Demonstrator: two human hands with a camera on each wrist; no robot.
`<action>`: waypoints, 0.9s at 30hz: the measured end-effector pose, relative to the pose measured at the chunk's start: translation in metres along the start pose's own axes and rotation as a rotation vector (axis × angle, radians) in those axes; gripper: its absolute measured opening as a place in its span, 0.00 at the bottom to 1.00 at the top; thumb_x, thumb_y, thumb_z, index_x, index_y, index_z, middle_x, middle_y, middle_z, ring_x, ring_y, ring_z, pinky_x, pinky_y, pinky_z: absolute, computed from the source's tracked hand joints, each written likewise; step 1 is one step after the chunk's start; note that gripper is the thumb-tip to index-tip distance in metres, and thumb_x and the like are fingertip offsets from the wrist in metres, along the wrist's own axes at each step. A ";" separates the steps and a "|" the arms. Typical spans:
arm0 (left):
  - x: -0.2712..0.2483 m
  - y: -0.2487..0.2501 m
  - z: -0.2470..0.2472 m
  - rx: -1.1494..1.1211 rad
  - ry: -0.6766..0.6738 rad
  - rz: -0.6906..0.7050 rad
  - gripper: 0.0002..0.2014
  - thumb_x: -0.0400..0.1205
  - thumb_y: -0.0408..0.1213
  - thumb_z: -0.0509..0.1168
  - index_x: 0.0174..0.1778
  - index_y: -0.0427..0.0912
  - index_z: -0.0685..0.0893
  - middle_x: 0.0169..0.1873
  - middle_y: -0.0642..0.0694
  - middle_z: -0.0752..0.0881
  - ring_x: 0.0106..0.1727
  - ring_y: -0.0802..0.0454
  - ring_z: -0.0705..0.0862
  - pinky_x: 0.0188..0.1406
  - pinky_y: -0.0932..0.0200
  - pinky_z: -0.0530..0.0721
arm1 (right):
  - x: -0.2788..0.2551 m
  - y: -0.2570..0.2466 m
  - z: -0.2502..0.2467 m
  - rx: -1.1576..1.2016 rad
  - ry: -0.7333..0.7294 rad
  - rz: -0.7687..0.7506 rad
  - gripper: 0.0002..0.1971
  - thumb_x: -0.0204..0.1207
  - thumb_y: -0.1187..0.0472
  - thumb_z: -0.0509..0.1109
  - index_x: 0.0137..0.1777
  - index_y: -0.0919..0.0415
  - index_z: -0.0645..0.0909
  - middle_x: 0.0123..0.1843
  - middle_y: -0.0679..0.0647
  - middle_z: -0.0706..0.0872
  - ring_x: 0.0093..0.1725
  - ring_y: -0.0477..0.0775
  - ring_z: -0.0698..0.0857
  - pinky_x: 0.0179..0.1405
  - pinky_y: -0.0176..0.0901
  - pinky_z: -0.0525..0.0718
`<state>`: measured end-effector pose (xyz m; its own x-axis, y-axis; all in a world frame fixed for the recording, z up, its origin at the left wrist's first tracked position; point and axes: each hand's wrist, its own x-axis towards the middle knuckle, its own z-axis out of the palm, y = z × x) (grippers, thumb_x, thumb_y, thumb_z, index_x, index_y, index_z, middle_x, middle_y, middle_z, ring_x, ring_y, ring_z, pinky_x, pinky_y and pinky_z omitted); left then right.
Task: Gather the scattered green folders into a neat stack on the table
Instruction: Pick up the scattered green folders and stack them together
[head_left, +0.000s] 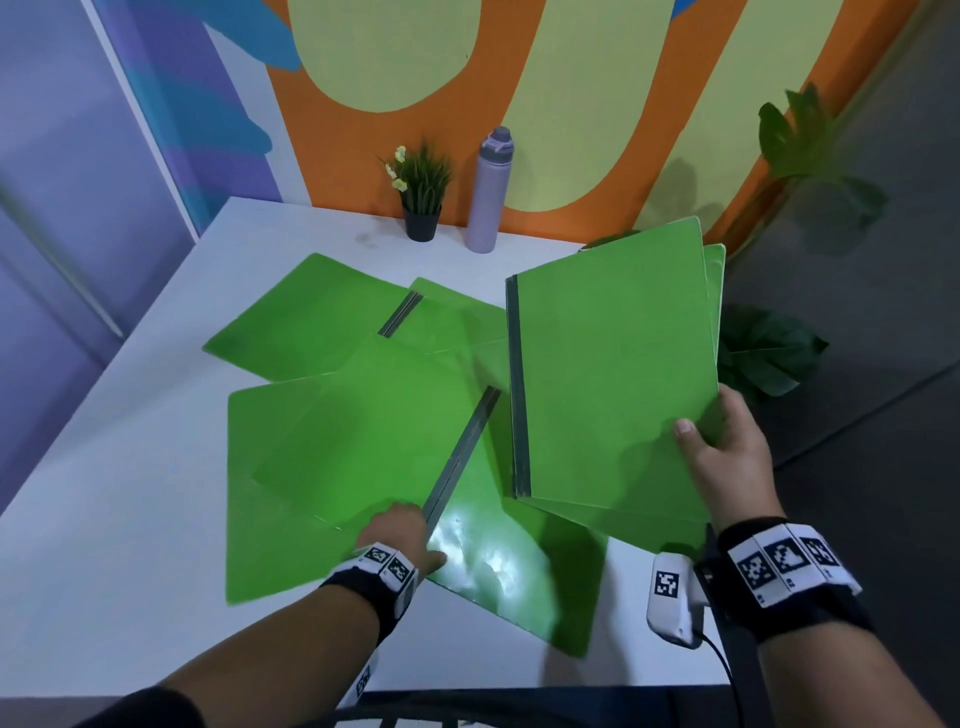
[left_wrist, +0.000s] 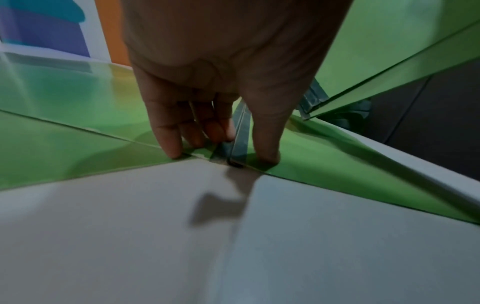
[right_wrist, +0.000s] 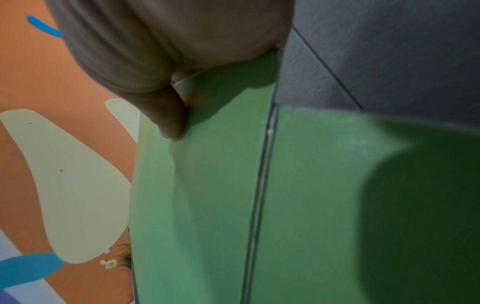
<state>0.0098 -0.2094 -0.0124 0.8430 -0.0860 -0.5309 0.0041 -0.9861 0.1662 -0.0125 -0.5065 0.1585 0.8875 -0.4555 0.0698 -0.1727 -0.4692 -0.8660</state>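
Note:
Several green folders with dark spines lie fanned across the white table. My right hand holds a small stack of green folders tilted up above the table's right side, thumb on the top cover, fingers hidden beneath. My left hand is at the near end of the nearest green folder. In the left wrist view its fingertips and thumb straddle and pinch the dark spine at the folder's edge. Two more folders lie farther back.
A small potted plant and a lilac bottle stand at the table's far edge by the painted wall. Leafy floor plants sit right of the table. Bare table lies in front of the folders.

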 end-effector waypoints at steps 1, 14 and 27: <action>0.001 -0.002 -0.001 0.033 -0.004 -0.001 0.29 0.75 0.54 0.72 0.66 0.40 0.75 0.60 0.43 0.80 0.60 0.45 0.83 0.59 0.52 0.84 | 0.001 -0.001 0.001 -0.007 -0.004 -0.005 0.22 0.79 0.69 0.68 0.71 0.54 0.75 0.58 0.48 0.84 0.60 0.51 0.83 0.66 0.49 0.79; 0.009 -0.060 0.001 0.028 0.212 -0.058 0.33 0.74 0.49 0.74 0.71 0.39 0.72 0.65 0.42 0.78 0.65 0.45 0.79 0.68 0.49 0.81 | -0.007 0.012 0.035 0.103 -0.113 0.080 0.26 0.79 0.66 0.69 0.76 0.52 0.71 0.73 0.53 0.79 0.72 0.55 0.77 0.72 0.58 0.76; -0.030 -0.055 -0.113 -0.479 0.543 0.042 0.06 0.83 0.38 0.64 0.43 0.46 0.73 0.33 0.50 0.81 0.33 0.51 0.82 0.35 0.52 0.83 | 0.012 -0.025 0.001 0.275 -0.036 -0.061 0.24 0.78 0.71 0.68 0.69 0.47 0.78 0.63 0.52 0.87 0.62 0.57 0.86 0.62 0.64 0.83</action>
<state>0.0455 -0.1367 0.0883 0.9953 0.0831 -0.0490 0.0959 -0.8023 0.5892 0.0030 -0.4994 0.1810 0.9083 -0.4030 0.1124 -0.0005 -0.2696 -0.9630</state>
